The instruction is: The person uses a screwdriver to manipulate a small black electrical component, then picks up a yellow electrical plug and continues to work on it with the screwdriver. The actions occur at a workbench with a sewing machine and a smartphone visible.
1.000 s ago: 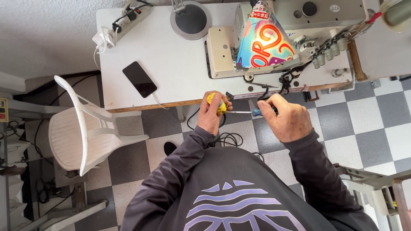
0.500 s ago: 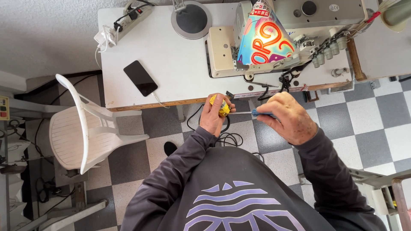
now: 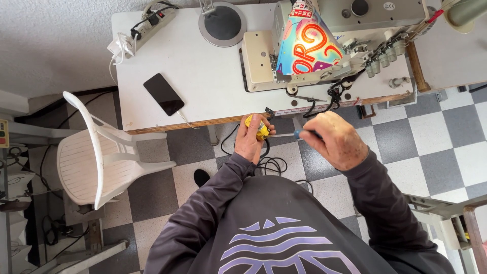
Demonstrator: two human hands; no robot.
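Head view: yellow plug (image 3: 256, 127) in left hand (image 3: 249, 141)

Dark grey long-sleeved sweatshirt, lilac curved-stripe print on front; bare hands; black shoe.

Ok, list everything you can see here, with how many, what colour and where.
table: one, white, top centre.
sewing machine: one, cream, on the table at right.
paper cone: one, multicoloured, on the sewing machine.
phone: one, black, on the table at left.
power strip: one, grey, at the table's far left corner.
round base: one, grey, at the table's far edge.
chair: one, white plastic, on the floor left of the person.
floor: grey and white checks.
plug: one, yellow, in the left hand.
screwdriver: one, blue handle, in the right hand.
left hand: grip on the plug.
right hand: grip on the screwdriver.
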